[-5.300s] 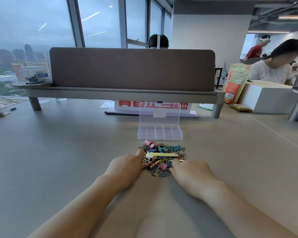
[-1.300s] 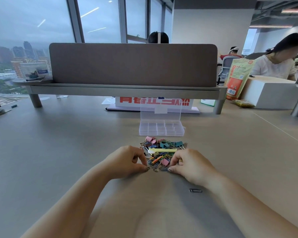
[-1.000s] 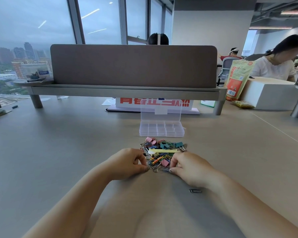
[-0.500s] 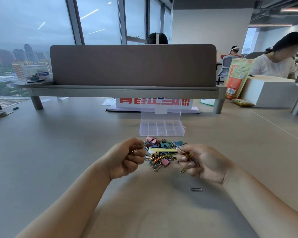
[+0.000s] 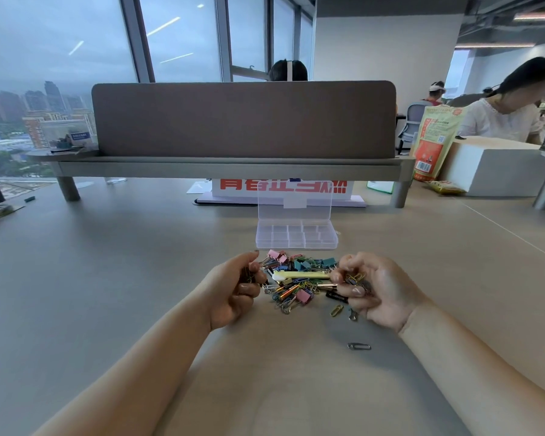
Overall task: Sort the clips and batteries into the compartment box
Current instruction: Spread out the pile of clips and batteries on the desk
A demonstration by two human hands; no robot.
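Your left hand (image 5: 236,294) is curled round a small bunch of clips (image 5: 250,274), and your right hand (image 5: 378,291), palm turned partly up, pinches a tangle of paper clips (image 5: 355,278) between thumb and fingertips. You seem to hold both loads loosely so the linked wires can be teased apart before they go anywhere. The compartment box (image 5: 296,246) stands open with its lid (image 5: 294,201) tipped up on the far side, which leaves every cell free to drop into from your side. No cell appears to hold anything yet. The mixed pile (image 5: 296,280) of binder clips, paper clips and what look like batteries lies just in front of the box, between your hands, so each carry is short. A pale yellow stick (image 5: 302,274) lies across the pile. A gold paper clip (image 5: 336,310) sits on the table (image 5: 139,278) on the near side of the box, to its right, just under your right hand. A grey paper clip (image 5: 359,346) rests further from the box, towards you. Sorting looks barely begun, so the next move is probably to carry one handful to a cell.
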